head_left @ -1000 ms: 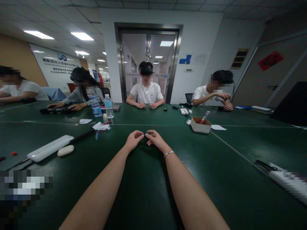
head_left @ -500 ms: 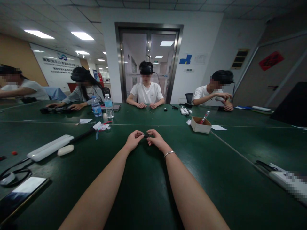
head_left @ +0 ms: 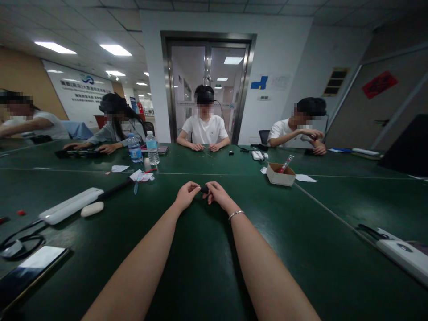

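Note:
Both of my arms reach forward over the dark green table (head_left: pixel 200 249). Between my hands is a small black object (head_left: pixel 204 189), too small for me to tell its kind. My left hand (head_left: pixel 187 196) pinches its left end between thumb and fingertips. From the other side, my right hand (head_left: pixel 217 196) closes thumb and fingers on the right end, hiding part of it. A silver bracelet (head_left: pixel 236 215) circles my right wrist.
Ahead right stands a small open box (head_left: pixel 281 178) with a red-and-clear item leaning in it. Left are two water bottles (head_left: pixel 152 149), paper scraps (head_left: pixel 142 176), a white bar-shaped device (head_left: pixel 72 206), a white oval case (head_left: pixel 92 209) and a phone (head_left: pixel 33 274). Several people in headsets sit around the table.
My right hand's fingers have drawn closer around the black object's right end. My left hand keeps its pinch in nearly the same spot.

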A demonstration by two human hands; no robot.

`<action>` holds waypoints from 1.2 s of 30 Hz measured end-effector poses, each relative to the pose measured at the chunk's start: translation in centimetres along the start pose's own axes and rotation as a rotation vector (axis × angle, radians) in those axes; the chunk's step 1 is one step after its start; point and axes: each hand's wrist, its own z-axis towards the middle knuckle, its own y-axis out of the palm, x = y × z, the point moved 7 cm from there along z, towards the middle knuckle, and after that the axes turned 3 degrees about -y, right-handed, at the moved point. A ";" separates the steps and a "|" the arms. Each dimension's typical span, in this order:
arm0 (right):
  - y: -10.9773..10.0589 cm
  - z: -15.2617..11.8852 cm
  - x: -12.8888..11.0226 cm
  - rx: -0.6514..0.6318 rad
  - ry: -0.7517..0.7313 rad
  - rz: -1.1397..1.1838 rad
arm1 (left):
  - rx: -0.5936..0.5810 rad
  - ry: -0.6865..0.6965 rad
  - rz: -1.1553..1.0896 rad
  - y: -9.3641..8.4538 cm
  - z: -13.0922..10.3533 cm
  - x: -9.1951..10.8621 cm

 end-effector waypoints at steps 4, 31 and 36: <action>0.0 0.1 -0.4 -0.020 -0.076 0.024 | -0.005 -0.012 -0.005 0.0 0.0 -0.1; 0.5 -0.4 -0.6 -0.063 -0.030 0.002 | -0.042 -0.032 -0.008 0.2 0.2 -0.7; 0.8 -0.2 -0.4 -0.092 0.002 -0.042 | -0.058 -0.048 0.076 0.4 -0.3 -0.4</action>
